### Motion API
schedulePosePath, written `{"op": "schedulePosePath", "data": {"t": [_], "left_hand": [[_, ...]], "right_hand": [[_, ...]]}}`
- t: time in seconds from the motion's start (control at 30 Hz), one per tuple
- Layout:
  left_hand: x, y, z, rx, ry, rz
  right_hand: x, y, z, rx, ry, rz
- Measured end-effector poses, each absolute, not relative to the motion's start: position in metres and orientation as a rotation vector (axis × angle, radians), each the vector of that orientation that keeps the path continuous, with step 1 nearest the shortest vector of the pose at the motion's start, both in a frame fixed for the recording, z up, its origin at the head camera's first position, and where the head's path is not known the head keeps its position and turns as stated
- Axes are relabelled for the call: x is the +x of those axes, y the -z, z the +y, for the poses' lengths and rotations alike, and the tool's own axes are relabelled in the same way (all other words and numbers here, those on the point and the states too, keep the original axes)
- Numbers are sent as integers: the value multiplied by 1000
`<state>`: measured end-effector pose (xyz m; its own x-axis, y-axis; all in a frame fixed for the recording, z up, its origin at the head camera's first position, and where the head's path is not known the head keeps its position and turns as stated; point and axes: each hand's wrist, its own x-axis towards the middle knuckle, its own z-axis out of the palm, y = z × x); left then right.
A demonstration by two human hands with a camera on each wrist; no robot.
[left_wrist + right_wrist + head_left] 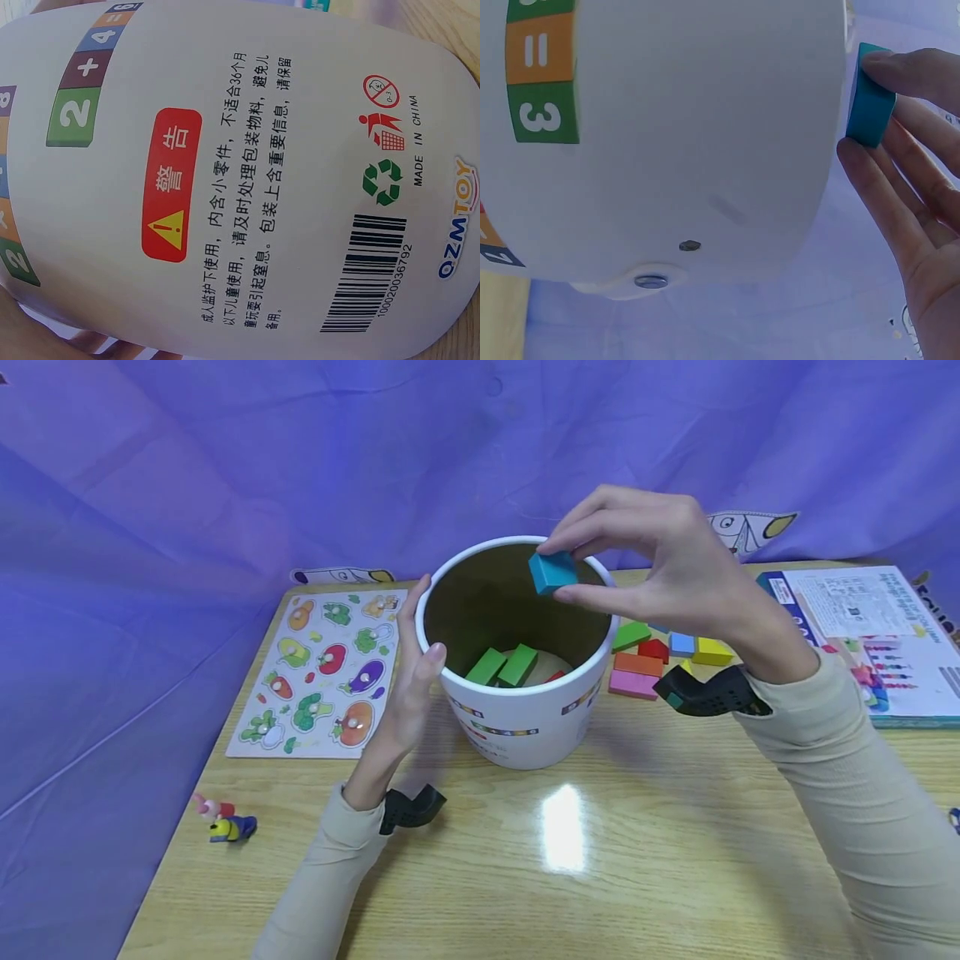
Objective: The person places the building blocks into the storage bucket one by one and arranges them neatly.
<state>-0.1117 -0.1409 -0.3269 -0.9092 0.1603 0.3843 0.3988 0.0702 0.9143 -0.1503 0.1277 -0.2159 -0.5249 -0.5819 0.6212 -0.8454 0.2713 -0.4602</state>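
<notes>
Between the thumb and fingers of my right hand (645,547) is a teal block (552,572), held over the right part of the bucket's mouth. The right wrist view shows the teal block (871,96) close to the rim, pinched by its ends. My left hand (408,685) rests against the left side of the white bucket (517,727), fingers extended up the wall and thumb at the front rim. Inside the bucket lie green blocks (517,666) and part of a red block (555,677). Printed warnings and a barcode (365,274) cover the bucket wall in the left wrist view.
Several coloured blocks, including a pink one (633,684) and a yellow one (711,652), lie right of the bucket. A vegetable puzzle board (315,672) is at left, two small figurines (228,822) nearer me. A flat box (892,643) sits at far right.
</notes>
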Motion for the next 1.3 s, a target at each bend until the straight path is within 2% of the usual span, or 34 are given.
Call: {"op": "schedulePosePath", "data": {"t": [0.33, 0.67, 0.9, 1.17, 1.3], "left_hand": [[-110, 326, -141, -585, 1949, -2134], [-111, 328, -141, -596, 1938, -2129], [-112, 329, -141, -592, 1934, -2137], [-111, 329, -140, -580, 1911, -2158], [-110, 328, -140, -584, 1918, -2149]], "right_hand": [[-146, 215, 125, 1332, -1225, -2215], [-132, 222, 149, 1276, -1368, -2229], [-128, 272, 191, 1092, -1525, -2233], [-123, 343, 236, 634, -1136, -2745], [-122, 365, 244, 546, -1060, -2870]]}}
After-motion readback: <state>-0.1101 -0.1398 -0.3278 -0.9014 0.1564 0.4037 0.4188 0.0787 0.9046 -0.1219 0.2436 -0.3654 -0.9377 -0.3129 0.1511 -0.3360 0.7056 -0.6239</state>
